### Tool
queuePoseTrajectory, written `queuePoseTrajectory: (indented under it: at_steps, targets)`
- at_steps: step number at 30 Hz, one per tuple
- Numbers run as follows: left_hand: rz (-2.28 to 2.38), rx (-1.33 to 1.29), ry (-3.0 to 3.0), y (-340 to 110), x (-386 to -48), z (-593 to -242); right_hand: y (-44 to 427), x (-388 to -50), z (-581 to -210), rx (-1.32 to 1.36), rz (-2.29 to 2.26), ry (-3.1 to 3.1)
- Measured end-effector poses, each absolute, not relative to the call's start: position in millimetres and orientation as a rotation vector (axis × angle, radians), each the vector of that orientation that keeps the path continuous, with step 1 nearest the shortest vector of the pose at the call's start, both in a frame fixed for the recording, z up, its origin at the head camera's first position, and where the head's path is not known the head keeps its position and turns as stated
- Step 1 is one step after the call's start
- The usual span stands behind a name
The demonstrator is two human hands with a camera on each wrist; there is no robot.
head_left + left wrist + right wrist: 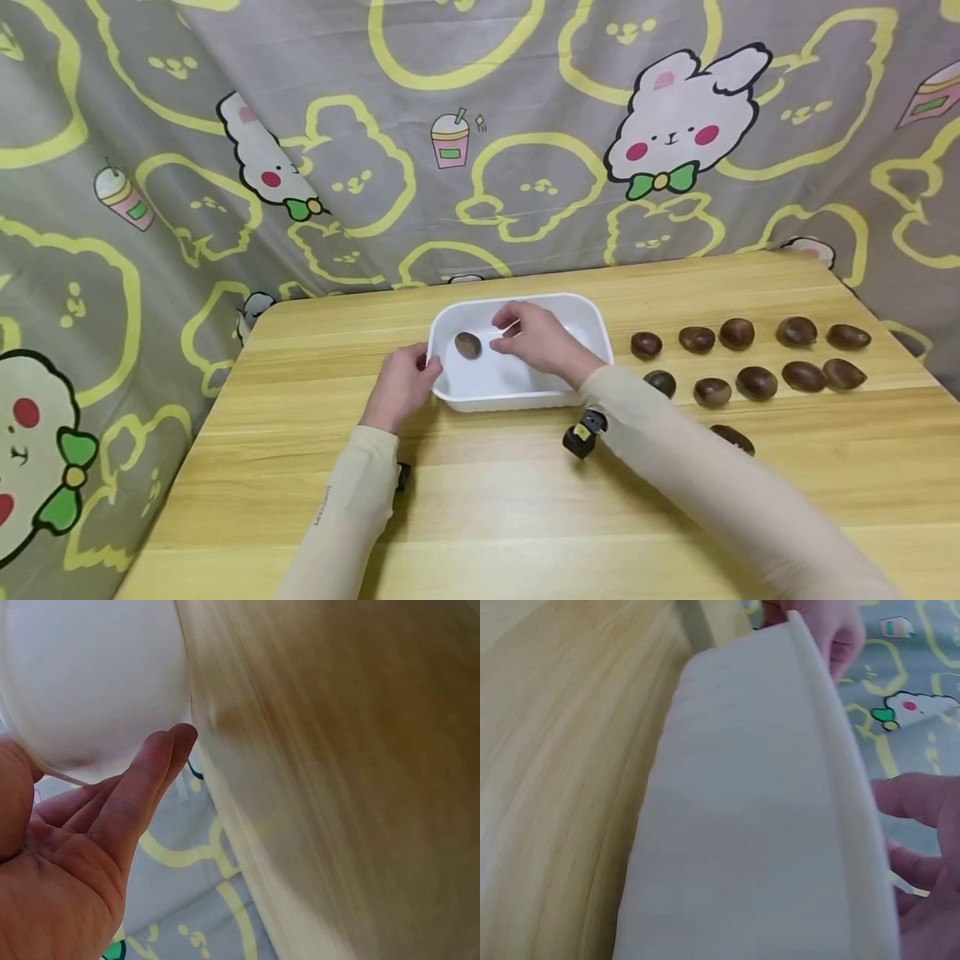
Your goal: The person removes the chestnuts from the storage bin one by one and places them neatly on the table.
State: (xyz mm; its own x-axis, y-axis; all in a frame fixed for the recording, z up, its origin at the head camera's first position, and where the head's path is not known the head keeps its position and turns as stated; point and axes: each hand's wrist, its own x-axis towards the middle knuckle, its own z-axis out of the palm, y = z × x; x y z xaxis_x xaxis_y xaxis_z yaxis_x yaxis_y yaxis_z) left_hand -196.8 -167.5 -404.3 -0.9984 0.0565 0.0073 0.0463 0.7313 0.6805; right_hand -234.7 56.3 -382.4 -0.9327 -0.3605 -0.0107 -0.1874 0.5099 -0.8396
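A white plastic tray point(472, 405) with rounded corners stands on the wooden table, and one brown chestnut point(468, 345) lies inside near its left end. My left hand point(400, 386) holds the tray's left end, the thumb at the rim and the fingers along the outer wall; the left wrist view shows this hand point(90, 847) against the white wall. Over the tray's middle, my right hand point(542, 340) hovers with thumb and fingers parted, just right of the chestnut and apart from it. In the right wrist view, the tray's side wall point(742, 795) partly hides this hand.
Several chestnuts point(757, 383) lie in loose rows on the table point(487, 517) to the right of the tray. One more chestnut point(732, 437) is partly covered by the right sleeve. A patterned curtain point(540, 192) hangs behind the table and along its left side.
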Motion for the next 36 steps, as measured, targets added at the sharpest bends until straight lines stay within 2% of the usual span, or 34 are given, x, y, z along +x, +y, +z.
queuePoseTrajectory:
  at_steps: [11, 20, 36]
  targets:
    - [1.138, 0.052, 2.881, -168, -198, -404, 10, -243, -394, -0.565, -1.143, 2.673]
    - [1.168, 0.098, 2.889, -166, -198, -405, -5, -249, -398, -0.59, -0.894, 2.738]
    - [1.16, 0.018, 2.849, -166, -198, -403, 3, -266, -397, -0.479, -1.086, 2.528]
